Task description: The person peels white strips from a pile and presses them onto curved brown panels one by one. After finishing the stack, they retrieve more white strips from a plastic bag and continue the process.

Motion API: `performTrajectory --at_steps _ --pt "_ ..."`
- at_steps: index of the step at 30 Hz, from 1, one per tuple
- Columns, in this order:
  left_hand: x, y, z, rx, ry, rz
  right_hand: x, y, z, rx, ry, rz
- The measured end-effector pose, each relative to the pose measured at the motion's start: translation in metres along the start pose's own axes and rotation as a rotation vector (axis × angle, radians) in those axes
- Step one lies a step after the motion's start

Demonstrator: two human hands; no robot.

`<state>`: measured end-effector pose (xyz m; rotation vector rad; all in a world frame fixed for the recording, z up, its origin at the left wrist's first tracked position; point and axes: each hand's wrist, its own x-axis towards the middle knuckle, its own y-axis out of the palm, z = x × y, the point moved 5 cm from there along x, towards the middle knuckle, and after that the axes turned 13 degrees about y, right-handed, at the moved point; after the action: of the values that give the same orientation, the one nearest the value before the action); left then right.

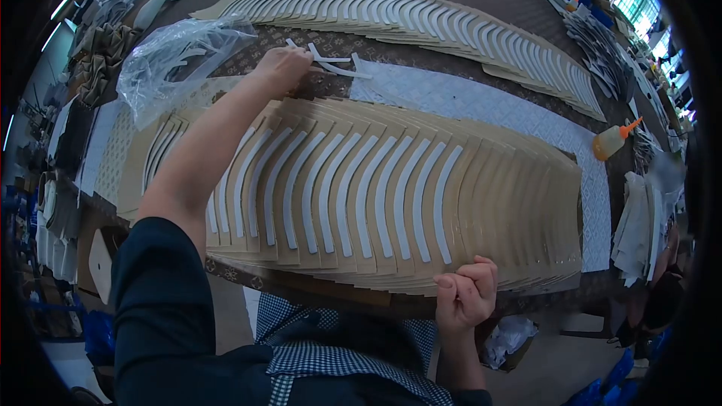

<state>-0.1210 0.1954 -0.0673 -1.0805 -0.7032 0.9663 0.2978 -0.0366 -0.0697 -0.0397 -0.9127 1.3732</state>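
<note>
My left hand (284, 69) reaches across to the far side of the table, its fingers closed at the end of a white strip. Several loose white strips (338, 69) lie beside its fingertips. Below it, overlapping tan pieces (511, 203) fan out in a long row, and curved white strips (368, 195) lie on those in the left and middle part. The pieces at the right show no white strips. My right hand (466, 293) is at the near edge of this row, fingers curled in, with nothing visible in them.
A clear plastic bag (177, 64) lies at the left. Another row of tan pieces with white strips (429, 22) curves along the back. A patterned white sheet (481, 101) lies between the rows. An orange-tipped glue bottle (611, 141) is at the right.
</note>
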Motion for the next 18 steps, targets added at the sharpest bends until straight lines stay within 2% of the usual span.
performTrajectory --at_steps 2,3,5,6,8,11,14,16,18 --pt "0.002 -0.023 -0.007 -0.054 -0.035 -0.068 -0.003 -0.002 0.0 0.012 -0.012 -0.02" --pt "0.002 -0.036 -0.009 -0.087 -0.002 -0.259 -0.003 -0.003 0.001 0.022 -0.022 -0.03" --pt "-0.001 -0.088 -0.035 -0.266 -0.06 -0.349 -0.002 -0.005 0.003 0.04 -0.04 -0.058" --pt "-0.003 -0.11 -0.046 -0.308 0.028 -0.492 -0.001 -0.006 0.004 0.049 -0.05 -0.075" --pt "-0.005 -0.139 -0.073 -0.807 -0.018 -0.516 0.0 -0.007 0.004 0.104 -0.021 -0.085" --pt "-0.019 -0.174 -0.13 -1.51 0.035 -0.45 -0.001 -0.009 0.007 0.27 0.105 -0.058" --pt "-0.033 -0.182 -0.188 -1.797 0.045 -0.257 0.007 -0.008 0.02 0.449 0.198 -0.012" --pt "-0.042 -0.174 -0.222 -1.755 0.057 -0.115 0.009 -0.013 0.024 0.547 0.272 0.039" --pt "-0.057 -0.176 -0.247 -1.493 0.132 -0.078 0.007 -0.021 0.024 0.679 0.397 0.086"
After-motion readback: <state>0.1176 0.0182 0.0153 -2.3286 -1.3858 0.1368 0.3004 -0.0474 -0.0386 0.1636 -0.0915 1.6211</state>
